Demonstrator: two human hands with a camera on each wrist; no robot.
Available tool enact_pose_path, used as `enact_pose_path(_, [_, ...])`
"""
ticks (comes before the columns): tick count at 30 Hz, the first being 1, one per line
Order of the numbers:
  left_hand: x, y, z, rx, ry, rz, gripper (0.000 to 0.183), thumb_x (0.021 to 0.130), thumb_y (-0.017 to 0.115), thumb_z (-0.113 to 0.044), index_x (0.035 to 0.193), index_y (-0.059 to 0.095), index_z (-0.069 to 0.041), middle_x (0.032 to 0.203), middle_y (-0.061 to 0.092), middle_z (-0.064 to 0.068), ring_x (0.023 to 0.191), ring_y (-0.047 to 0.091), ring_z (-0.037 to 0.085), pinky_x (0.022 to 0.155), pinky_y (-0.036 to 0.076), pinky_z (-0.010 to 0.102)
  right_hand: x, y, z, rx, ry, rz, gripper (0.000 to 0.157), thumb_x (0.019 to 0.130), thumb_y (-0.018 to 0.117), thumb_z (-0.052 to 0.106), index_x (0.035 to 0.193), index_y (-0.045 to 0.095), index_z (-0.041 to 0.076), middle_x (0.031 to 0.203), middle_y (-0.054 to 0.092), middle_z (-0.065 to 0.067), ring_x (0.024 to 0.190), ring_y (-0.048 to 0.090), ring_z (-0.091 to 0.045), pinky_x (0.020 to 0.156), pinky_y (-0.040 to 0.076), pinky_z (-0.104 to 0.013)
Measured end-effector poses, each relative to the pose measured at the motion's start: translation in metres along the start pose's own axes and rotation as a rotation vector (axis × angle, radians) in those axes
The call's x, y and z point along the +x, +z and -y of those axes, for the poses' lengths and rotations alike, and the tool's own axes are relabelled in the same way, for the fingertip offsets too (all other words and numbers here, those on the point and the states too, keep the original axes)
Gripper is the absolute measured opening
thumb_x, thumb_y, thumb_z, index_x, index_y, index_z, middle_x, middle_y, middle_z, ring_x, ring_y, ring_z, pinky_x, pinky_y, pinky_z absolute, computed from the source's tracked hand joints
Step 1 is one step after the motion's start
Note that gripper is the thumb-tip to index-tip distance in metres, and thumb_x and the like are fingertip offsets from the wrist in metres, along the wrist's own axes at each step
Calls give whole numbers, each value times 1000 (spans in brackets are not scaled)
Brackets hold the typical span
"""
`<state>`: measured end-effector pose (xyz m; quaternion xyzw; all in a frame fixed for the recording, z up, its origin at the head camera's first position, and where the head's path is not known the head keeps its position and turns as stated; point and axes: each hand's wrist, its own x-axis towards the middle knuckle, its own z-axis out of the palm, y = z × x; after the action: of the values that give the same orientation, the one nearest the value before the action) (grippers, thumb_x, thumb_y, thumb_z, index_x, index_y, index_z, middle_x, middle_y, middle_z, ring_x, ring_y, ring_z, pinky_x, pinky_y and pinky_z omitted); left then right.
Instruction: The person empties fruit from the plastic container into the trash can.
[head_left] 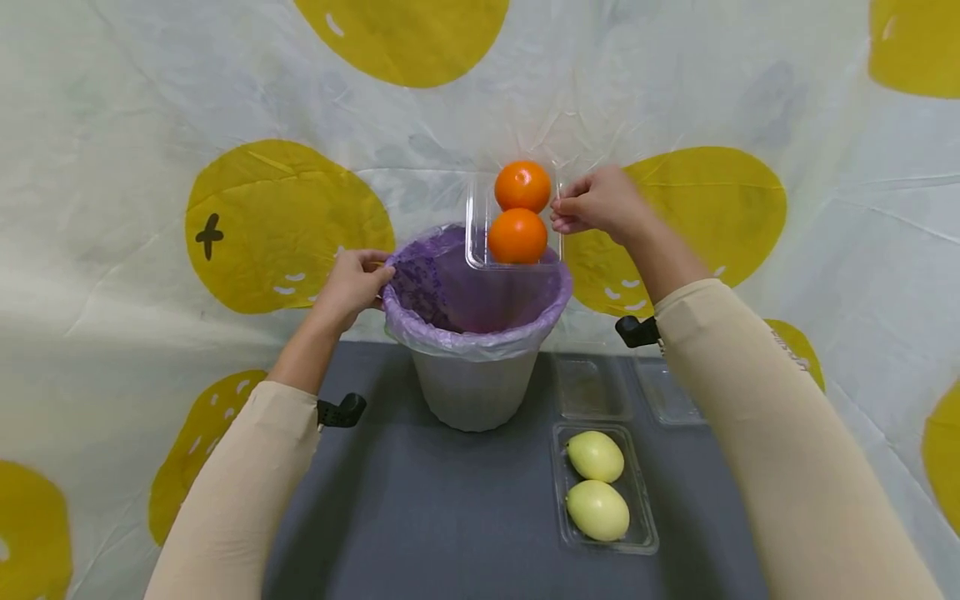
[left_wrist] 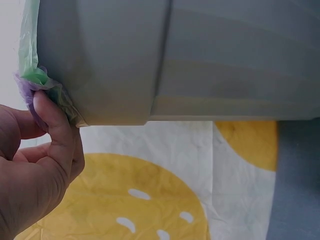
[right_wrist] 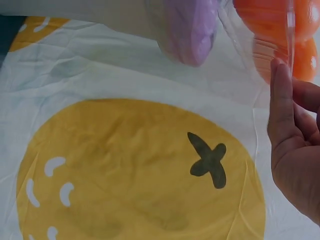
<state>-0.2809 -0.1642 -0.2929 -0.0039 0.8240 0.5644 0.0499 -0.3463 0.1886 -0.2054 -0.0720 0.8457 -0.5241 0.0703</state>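
Note:
A white bin [head_left: 474, 387] stands upright, lined with a purple bag [head_left: 483, 343] folded over its rim. At the rim's left side my left hand [head_left: 351, 285] pinches the bag and the edge, fingertips on the liner [left_wrist: 35, 95] in the left wrist view. My right hand [head_left: 600, 207] grips the right edge of a clear plastic tray [head_left: 477, 237] between thumb and fingers. Two oranges, an upper one [head_left: 522, 187] and a lower one [head_left: 517, 237], sit in that tray, which is held over the bin's opening. The bin's bottom inside is hidden.
On the grey table [head_left: 465, 500], a clear tray [head_left: 645, 533] right of the bin holds two pale yellow-green fruits [head_left: 597, 510]. Behind it lie two more clear trays, one [head_left: 592, 392] beside the bin, the other [head_left: 671, 396] partly behind my right arm. A patterned cloth [head_left: 112, 208] hangs behind.

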Motion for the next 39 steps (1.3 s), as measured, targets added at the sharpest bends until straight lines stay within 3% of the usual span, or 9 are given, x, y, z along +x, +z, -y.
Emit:
enact_pose_path(6, [-1,-1,1,4,-2,-1,49,110,49,-15,156,41,0,143,52,25,83,65,14,66,60,22,1,11,2,-17,-62,-68,32,98,69,7,123,67,-14,78,73,-5,69,75,-14,70,62,-27])
enact_pose_path(20, [0,0,2,5,9,9,49,110,49,-15,156,42,0,143,53,25,84,64,15,65,59,22,4,23,0,8,-88,-189,34,98,72,14,125,71,-7,101,75,-16,74,78,-15,65,61,-23])
enact_pose_path(28, [-3,-4,0,7,8,15,51,110,50,-18,158,40,-2,146,51,24,85,65,15,67,60,23,8,28,1,62,-164,-255,30,98,70,12,122,73,-7,96,74,-13,71,77,-13,66,61,-22])
enact_pose_path(39, [-3,-2,-1,6,-1,-2,51,110,50,-17,157,41,-2,144,53,24,84,65,14,66,60,23,16,34,6,28,-205,-314,28,100,66,13,121,74,-4,109,74,-22,71,75,-11,66,60,-19])
